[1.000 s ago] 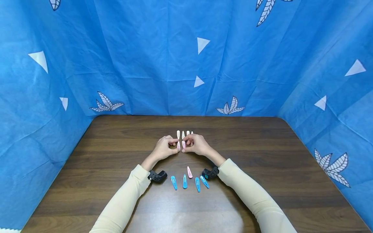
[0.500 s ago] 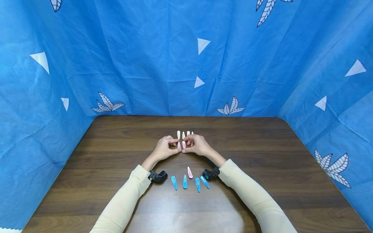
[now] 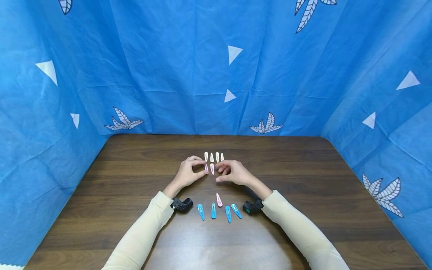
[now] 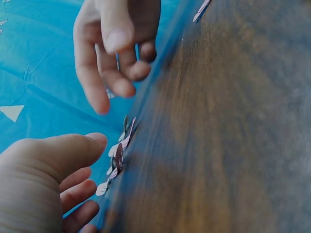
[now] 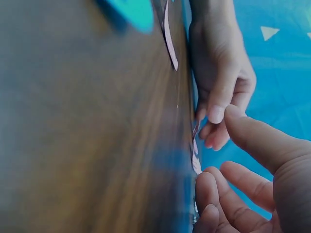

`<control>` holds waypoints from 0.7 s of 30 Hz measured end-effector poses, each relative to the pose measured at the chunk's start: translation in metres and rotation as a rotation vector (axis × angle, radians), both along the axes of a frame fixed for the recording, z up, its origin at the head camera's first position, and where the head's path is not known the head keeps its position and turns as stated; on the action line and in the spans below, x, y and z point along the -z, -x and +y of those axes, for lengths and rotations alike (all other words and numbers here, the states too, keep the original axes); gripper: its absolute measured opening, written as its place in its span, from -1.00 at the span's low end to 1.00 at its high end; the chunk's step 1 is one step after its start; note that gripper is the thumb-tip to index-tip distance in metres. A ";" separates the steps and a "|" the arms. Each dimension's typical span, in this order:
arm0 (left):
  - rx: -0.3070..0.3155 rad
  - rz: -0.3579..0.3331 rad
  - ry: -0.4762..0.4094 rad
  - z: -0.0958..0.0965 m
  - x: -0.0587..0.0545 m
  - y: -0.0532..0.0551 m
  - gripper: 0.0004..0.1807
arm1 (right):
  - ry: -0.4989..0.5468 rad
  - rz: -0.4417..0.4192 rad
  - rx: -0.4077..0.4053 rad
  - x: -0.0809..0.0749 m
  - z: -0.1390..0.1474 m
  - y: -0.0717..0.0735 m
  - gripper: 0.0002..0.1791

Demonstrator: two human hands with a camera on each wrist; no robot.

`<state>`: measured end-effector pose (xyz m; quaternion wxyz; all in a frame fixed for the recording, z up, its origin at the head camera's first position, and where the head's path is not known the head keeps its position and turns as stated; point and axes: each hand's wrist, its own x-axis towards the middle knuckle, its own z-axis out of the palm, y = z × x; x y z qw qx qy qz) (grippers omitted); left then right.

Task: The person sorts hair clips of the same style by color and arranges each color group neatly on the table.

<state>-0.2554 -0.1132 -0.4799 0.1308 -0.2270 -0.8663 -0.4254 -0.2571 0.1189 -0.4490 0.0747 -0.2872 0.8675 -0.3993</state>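
Note:
In the head view, a pink hair clip [image 3: 206,169] lies just beside the thumb and index fingertips of my left hand [image 3: 187,172], one at each end. The left wrist view shows a gap between thumb and fingers of this left hand [image 4: 39,170], with the clips right past the thumb tip. A second pink hair clip [image 3: 212,168] lies between the two hands. My right hand [image 3: 236,172] hovers to its right, thumb and fingers apart and holding nothing. Beyond the pink pair stands a row of several cream hair clips [image 3: 212,157].
Nearer the body lie a third pink hair clip [image 3: 219,200] and several blue hair clips [image 3: 213,210], between the two wrist-worn devices. The brown wooden table [image 3: 135,150] ends at a blue patterned curtain [image 3: 168,75] at the back and sides.
My right hand has let go of the second pink hair clip and moved right, toward the body. The left hand has shifted very slightly left, its fingertips now beside its clip.

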 end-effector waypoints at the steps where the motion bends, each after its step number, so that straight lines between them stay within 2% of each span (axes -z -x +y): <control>1: -0.002 0.002 0.006 0.000 0.000 0.000 -0.60 | 0.005 -0.001 -0.007 -0.001 0.002 -0.003 -0.50; 11: -0.006 0.002 0.052 -0.002 0.002 0.001 -0.58 | 0.040 0.010 -0.052 -0.004 0.020 -0.037 -0.47; 21: 0.034 0.051 0.093 -0.001 0.005 0.000 -0.60 | 0.036 0.018 -0.141 0.009 0.023 -0.048 -0.48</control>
